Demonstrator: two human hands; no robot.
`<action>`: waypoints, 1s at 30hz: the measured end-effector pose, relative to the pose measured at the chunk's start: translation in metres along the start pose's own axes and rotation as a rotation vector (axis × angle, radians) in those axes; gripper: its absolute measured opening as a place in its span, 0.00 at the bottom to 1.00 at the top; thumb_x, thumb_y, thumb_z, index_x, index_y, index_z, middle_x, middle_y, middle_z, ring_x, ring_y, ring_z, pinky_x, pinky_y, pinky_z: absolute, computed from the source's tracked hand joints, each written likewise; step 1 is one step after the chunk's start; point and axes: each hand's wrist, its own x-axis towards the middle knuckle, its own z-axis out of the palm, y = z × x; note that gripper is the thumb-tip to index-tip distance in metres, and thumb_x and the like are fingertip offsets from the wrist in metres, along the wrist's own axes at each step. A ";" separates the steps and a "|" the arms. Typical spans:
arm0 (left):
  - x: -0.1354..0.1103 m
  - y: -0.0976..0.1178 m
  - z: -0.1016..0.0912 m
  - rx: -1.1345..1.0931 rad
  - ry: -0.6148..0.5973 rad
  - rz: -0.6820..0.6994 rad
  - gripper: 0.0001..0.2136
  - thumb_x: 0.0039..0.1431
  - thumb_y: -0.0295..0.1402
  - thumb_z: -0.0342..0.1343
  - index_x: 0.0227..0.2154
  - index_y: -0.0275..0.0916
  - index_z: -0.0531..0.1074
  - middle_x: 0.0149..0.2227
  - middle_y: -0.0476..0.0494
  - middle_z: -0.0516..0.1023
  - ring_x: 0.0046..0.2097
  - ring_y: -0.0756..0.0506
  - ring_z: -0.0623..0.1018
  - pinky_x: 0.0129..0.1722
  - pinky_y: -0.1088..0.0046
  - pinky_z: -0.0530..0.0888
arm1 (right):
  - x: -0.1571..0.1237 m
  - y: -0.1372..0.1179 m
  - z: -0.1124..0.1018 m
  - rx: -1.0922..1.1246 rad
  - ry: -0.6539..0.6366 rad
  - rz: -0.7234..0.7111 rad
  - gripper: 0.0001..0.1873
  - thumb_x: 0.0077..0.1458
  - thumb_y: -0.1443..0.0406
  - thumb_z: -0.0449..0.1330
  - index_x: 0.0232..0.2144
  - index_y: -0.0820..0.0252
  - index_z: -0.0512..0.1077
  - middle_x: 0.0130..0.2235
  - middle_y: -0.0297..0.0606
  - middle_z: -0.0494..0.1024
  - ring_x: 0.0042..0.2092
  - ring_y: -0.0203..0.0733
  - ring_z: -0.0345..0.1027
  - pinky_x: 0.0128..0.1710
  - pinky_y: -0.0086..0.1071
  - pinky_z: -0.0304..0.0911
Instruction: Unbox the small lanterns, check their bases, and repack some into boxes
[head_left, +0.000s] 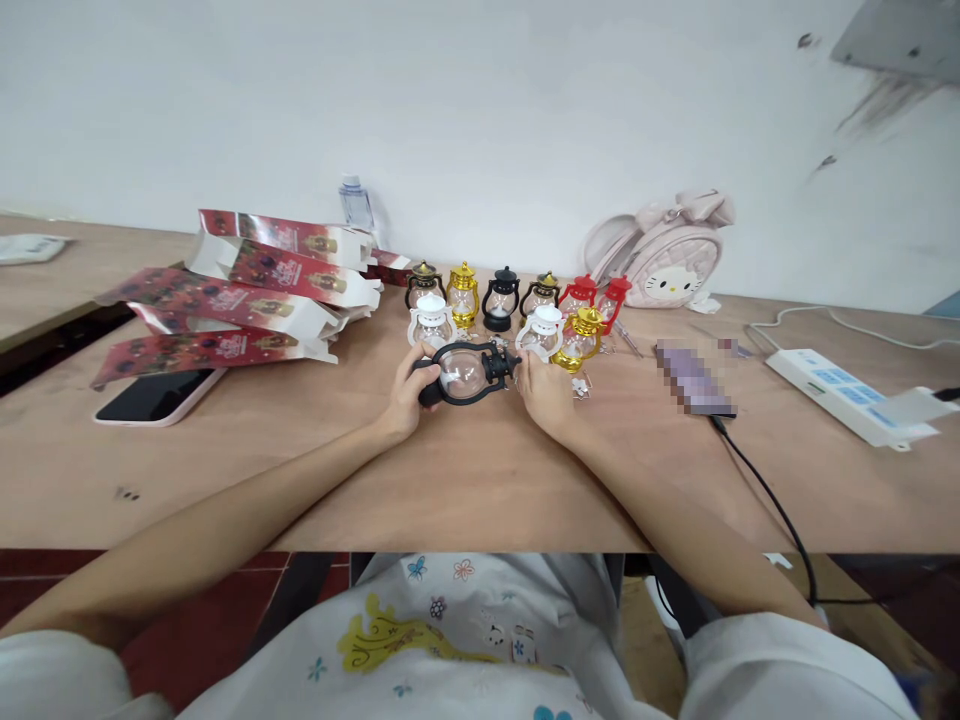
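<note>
A small black lantern (463,373) with a clear globe lies sideways above the table, between my two hands. My left hand (409,398) is closed around its base, thumb on the side. At the other end, my right hand (546,395) is closed with its fingertips at the lantern's pointed cap; whether they also pinch a small part is hidden. Just behind stand a white lantern (431,322), another white lantern (541,330) and a gold lantern (581,340). Small metal rings or hooks (581,387) lie beside my right hand.
Farther back are more lanterns, including a black one (501,300) and a red one (577,297). Flattened red boxes (247,295) pile at left over a phone (157,398). At right are a pink bag (667,265), a blurred device on a cable (694,380) and a power strip (840,395).
</note>
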 end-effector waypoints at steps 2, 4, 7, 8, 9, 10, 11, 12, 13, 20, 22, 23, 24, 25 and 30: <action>0.000 -0.001 -0.001 0.021 -0.009 0.006 0.12 0.43 0.41 0.56 0.26 0.41 0.62 0.19 0.54 0.64 0.17 0.53 0.63 0.11 0.80 0.58 | 0.000 -0.002 -0.004 -0.053 -0.015 0.017 0.22 0.66 0.59 0.42 0.37 0.65 0.72 0.27 0.47 0.77 0.30 0.45 0.71 0.29 0.32 0.57; -0.001 -0.001 -0.002 0.033 -0.017 0.028 0.12 0.43 0.42 0.57 0.26 0.41 0.62 0.19 0.54 0.64 0.17 0.54 0.62 0.12 0.80 0.58 | 0.000 -0.005 -0.008 -0.081 -0.039 0.024 0.22 0.66 0.58 0.41 0.37 0.65 0.72 0.29 0.50 0.77 0.31 0.47 0.72 0.30 0.32 0.57; -0.003 -0.001 -0.003 0.048 -0.043 0.083 0.13 0.43 0.42 0.58 0.27 0.41 0.63 0.20 0.55 0.64 0.17 0.54 0.61 0.14 0.79 0.57 | 0.000 -0.008 -0.014 -0.104 -0.078 0.042 0.23 0.66 0.58 0.41 0.39 0.66 0.71 0.30 0.52 0.78 0.32 0.49 0.74 0.30 0.34 0.58; -0.004 0.000 -0.003 0.052 -0.058 0.097 0.13 0.44 0.42 0.58 0.28 0.41 0.63 0.20 0.54 0.64 0.17 0.54 0.61 0.15 0.78 0.57 | 0.000 -0.009 -0.015 -0.111 -0.088 0.049 0.23 0.66 0.59 0.41 0.39 0.66 0.71 0.31 0.53 0.78 0.33 0.50 0.74 0.30 0.34 0.58; -0.005 0.001 -0.002 0.057 -0.070 0.109 0.13 0.44 0.41 0.58 0.28 0.41 0.63 0.21 0.54 0.64 0.18 0.53 0.61 0.16 0.78 0.57 | -0.001 -0.009 -0.016 -0.119 -0.093 0.053 0.23 0.66 0.59 0.41 0.39 0.66 0.72 0.31 0.53 0.78 0.33 0.50 0.74 0.30 0.34 0.58; -0.005 0.003 -0.002 0.063 -0.077 0.121 0.13 0.43 0.41 0.58 0.28 0.41 0.63 0.21 0.54 0.64 0.18 0.53 0.61 0.17 0.77 0.57 | -0.001 -0.009 -0.016 -0.127 -0.093 0.055 0.23 0.66 0.59 0.41 0.39 0.66 0.72 0.31 0.53 0.78 0.33 0.50 0.74 0.30 0.34 0.58; -0.006 0.005 -0.002 0.074 -0.078 0.136 0.13 0.42 0.41 0.58 0.27 0.41 0.63 0.22 0.53 0.64 0.20 0.53 0.62 0.19 0.77 0.58 | -0.001 -0.009 -0.016 -0.134 -0.089 0.052 0.23 0.66 0.59 0.41 0.39 0.65 0.72 0.31 0.53 0.78 0.33 0.50 0.74 0.30 0.34 0.58; -0.006 0.007 -0.001 0.089 -0.075 0.153 0.13 0.41 0.40 0.59 0.27 0.41 0.63 0.22 0.52 0.65 0.21 0.52 0.62 0.21 0.76 0.58 | -0.001 -0.008 -0.016 -0.139 -0.083 0.045 0.23 0.66 0.59 0.41 0.39 0.65 0.71 0.31 0.53 0.78 0.32 0.50 0.74 0.30 0.34 0.58; -0.006 0.009 -0.001 0.107 -0.075 0.170 0.13 0.40 0.40 0.59 0.26 0.40 0.64 0.23 0.52 0.66 0.23 0.51 0.63 0.23 0.76 0.59 | -0.001 -0.007 -0.016 -0.144 -0.076 0.037 0.22 0.66 0.59 0.41 0.39 0.65 0.71 0.30 0.53 0.78 0.32 0.49 0.74 0.29 0.33 0.57; -0.009 0.018 0.000 0.173 -0.145 0.206 0.16 0.40 0.40 0.62 0.28 0.40 0.62 0.23 0.52 0.66 0.24 0.51 0.63 0.25 0.76 0.58 | -0.001 -0.002 -0.011 -0.193 -0.092 -0.005 0.21 0.66 0.59 0.41 0.39 0.63 0.70 0.30 0.50 0.79 0.31 0.48 0.74 0.28 0.32 0.53; -0.008 0.016 0.000 0.154 -0.151 0.175 0.15 0.41 0.40 0.61 0.28 0.40 0.62 0.23 0.53 0.67 0.23 0.52 0.64 0.24 0.77 0.59 | -0.001 -0.001 -0.010 -0.204 -0.095 -0.005 0.21 0.66 0.60 0.40 0.40 0.63 0.70 0.31 0.50 0.79 0.31 0.48 0.73 0.27 0.32 0.51; -0.008 0.014 0.000 0.138 -0.156 0.130 0.14 0.42 0.40 0.60 0.28 0.40 0.62 0.23 0.53 0.67 0.22 0.52 0.64 0.22 0.77 0.59 | -0.001 0.000 -0.009 -0.206 -0.093 -0.010 0.20 0.66 0.60 0.40 0.40 0.63 0.70 0.31 0.50 0.79 0.31 0.48 0.73 0.27 0.32 0.50; -0.007 0.011 0.000 0.119 -0.167 0.075 0.13 0.44 0.40 0.59 0.28 0.41 0.62 0.22 0.54 0.66 0.20 0.53 0.63 0.20 0.78 0.58 | -0.001 0.001 -0.008 -0.201 -0.091 -0.027 0.20 0.66 0.61 0.40 0.40 0.63 0.70 0.31 0.49 0.79 0.31 0.47 0.73 0.27 0.32 0.50; -0.006 0.009 0.000 0.098 -0.181 0.017 0.13 0.45 0.40 0.58 0.29 0.41 0.62 0.21 0.54 0.65 0.19 0.53 0.62 0.18 0.78 0.57 | -0.001 0.002 -0.008 -0.192 -0.090 -0.054 0.20 0.66 0.61 0.41 0.41 0.63 0.70 0.31 0.48 0.79 0.31 0.47 0.72 0.27 0.32 0.49; -0.006 0.000 -0.001 0.019 -0.247 -0.094 0.13 0.45 0.42 0.58 0.28 0.40 0.62 0.19 0.55 0.64 0.16 0.55 0.60 0.13 0.81 0.54 | -0.002 0.004 -0.008 -0.143 -0.123 -0.242 0.20 0.66 0.60 0.41 0.41 0.62 0.71 0.32 0.44 0.79 0.32 0.44 0.70 0.26 0.32 0.45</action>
